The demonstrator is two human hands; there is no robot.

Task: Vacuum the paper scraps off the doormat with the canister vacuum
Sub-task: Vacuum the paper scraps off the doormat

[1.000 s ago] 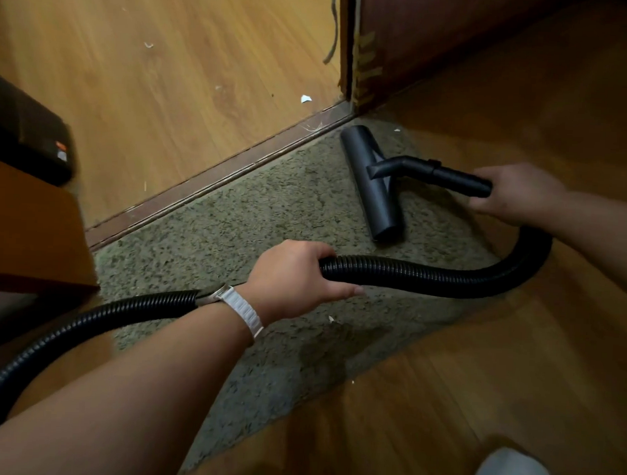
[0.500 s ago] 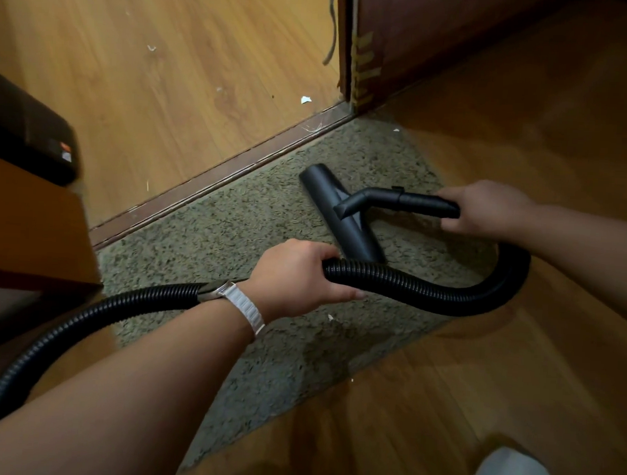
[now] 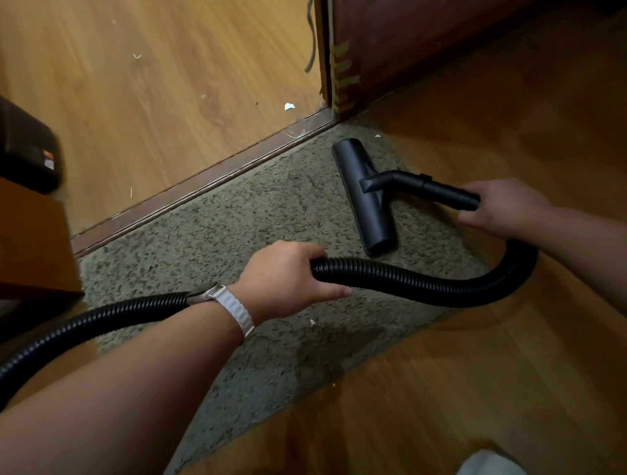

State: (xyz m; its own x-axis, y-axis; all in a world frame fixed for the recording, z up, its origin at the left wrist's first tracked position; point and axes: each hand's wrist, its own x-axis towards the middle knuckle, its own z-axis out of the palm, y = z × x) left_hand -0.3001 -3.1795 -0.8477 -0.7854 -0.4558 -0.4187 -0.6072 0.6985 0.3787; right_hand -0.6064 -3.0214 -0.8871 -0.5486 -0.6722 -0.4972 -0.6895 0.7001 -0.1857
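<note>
Lying beside nozzle [image 3: 364, 193]: door frame [image 3: 342, 77], threshold [image 3: 199, 185]; scrap [image 3: 312, 322] on doormat [image 3: 215, 233].

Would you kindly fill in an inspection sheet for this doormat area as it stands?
Surface: green doormat on wood floor.
Job's things: black floor nozzle flat on the mat; paper scrap on the mat, near the left hand.
Clutter: scraps beyond the threshold strip.
Hands: left hand grips the ribbed hose; right hand grips the wand.
Cables: nothing seen.
Surroundings: door, dark box.
</note>
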